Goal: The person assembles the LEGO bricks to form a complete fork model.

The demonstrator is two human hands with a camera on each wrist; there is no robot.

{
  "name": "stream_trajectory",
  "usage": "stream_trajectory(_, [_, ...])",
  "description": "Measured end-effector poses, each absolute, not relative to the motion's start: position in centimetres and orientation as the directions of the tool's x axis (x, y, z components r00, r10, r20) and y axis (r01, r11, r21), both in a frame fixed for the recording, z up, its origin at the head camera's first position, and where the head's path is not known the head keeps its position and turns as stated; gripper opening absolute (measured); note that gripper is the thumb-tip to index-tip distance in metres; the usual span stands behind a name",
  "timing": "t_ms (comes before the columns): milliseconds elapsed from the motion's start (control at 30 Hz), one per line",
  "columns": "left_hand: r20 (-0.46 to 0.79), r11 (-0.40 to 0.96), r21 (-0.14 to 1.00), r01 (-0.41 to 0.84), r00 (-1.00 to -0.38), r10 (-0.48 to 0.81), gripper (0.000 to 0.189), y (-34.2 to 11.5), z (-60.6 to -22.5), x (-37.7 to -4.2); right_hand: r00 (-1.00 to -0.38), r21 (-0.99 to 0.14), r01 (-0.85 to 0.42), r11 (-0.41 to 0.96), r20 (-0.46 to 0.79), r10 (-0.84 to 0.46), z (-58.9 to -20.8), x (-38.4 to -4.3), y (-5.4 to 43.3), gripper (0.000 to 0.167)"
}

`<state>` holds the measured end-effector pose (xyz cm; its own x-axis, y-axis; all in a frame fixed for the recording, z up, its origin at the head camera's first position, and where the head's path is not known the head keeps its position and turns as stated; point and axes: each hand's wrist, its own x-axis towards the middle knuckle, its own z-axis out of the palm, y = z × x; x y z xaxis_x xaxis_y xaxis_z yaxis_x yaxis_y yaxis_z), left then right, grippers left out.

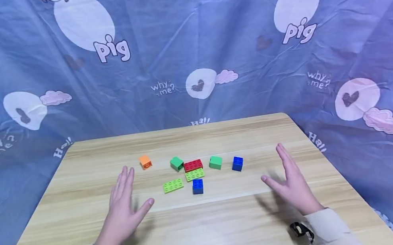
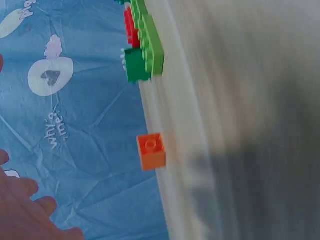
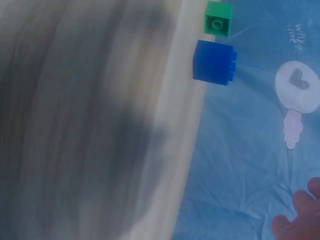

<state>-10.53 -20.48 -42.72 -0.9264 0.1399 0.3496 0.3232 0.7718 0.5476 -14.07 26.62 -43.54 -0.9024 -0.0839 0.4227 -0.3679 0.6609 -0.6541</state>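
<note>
A: Fingers first. How far open, and on what?

B: Left hand (image 1: 121, 210): fingers straight, thumb spread wide, nothing held. Right hand (image 1: 293, 186): same — fingers out, thumb well apart, no hold on anything. Both above the counter (image 1: 215, 228), either side of the bricks.

A: And the bricks?

B: Mid-counter, loosely spread. Orange brick (image 1: 145, 162) farthest left, on its side, hollow end showing. Dark green brick (image 1: 177, 163) next, then red brick (image 1: 193, 165), just behind rear lime piece (image 1: 194, 174). Front lime piece (image 1: 172, 185) nearer and to the left. Front blue brick (image 1: 197, 186) closest, studs up. Pale green brick (image 1: 216, 162) to the right, on its side, hollow underside visible from the right wrist. Outer blue brick (image 1: 237, 163) past that, studs up, nearest the right hand.

A: Best way in?

B: Outer ones first, probably: orange for the left, outer blue for the right. Come in low, thumb on one plain side, fingers on the opposite. Go easy around red and rear lime — likely to get nudged together. Pinch lime pieces by the long edges. Avoid hooking fingers into hollow ends. Mind hand clashes mid-counter.
</note>
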Motion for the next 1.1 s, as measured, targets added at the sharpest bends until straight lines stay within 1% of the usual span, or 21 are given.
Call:
stream_trajectory(167, [0.283, 0.721, 0.635, 0.276, -0.952, 0.116, 0.102, -18.5, -43.3, -11.0, -0.918, -0.692, -0.337, 0.638, 0.392, -0.060, -44.3, -14.5, 26.5, 0.099])
stream_trajectory(367, [0.250, 0.648, 0.720, 0.250, -0.964, 0.094, 0.102, -16.6, -43.9, -11.4, -0.924, -0.711, -0.340, 0.616, 0.376, -0.076, -45.4, -15.5, 26.0, 0.098])
stream_trajectory(633, [0.250, 0.571, 0.778, 0.261, -0.963, 0.099, 0.103, -15.0, -45.0, -11.7, -0.928, -0.710, -0.348, 0.612, 0.355, -0.116, -45.8, -17.2, 24.5, 0.097])
stream_trajectory(800, [0.238, 0.527, 0.814, 0.245, -0.968, 0.082, 0.103, -14.3, -45.5, -11.8, -0.933, -0.703, -0.344, 0.623, 0.332, -0.140, -46.0, -18.4, 23.6, 0.096])
stream_trajectory(1100, [0.195, 0.464, 0.859, 0.218, -0.976, 0.098, 0.102, -12.5, -46.2, -12.4, -0.957, -0.737, -0.287, 0.612, 0.248, -0.151, -46.5, -20.1, 22.5, 0.096])
